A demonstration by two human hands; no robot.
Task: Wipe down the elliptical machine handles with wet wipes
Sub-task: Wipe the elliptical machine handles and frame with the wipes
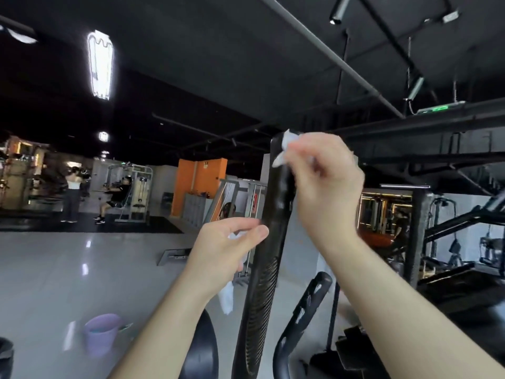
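Right grip (pixel 325 187) pinches wet wipe (pixel 284 149) at handle (pixel 276 214) top to scrub; left grip (pixel 226 250), beside handle midway, clutches more wipe, probably tensioning it.

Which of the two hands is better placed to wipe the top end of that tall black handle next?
Right. The right hand pinches a white wipe at the top end of the handle; the left hand grips a hanging wipe lower down, beside the handle's middle.
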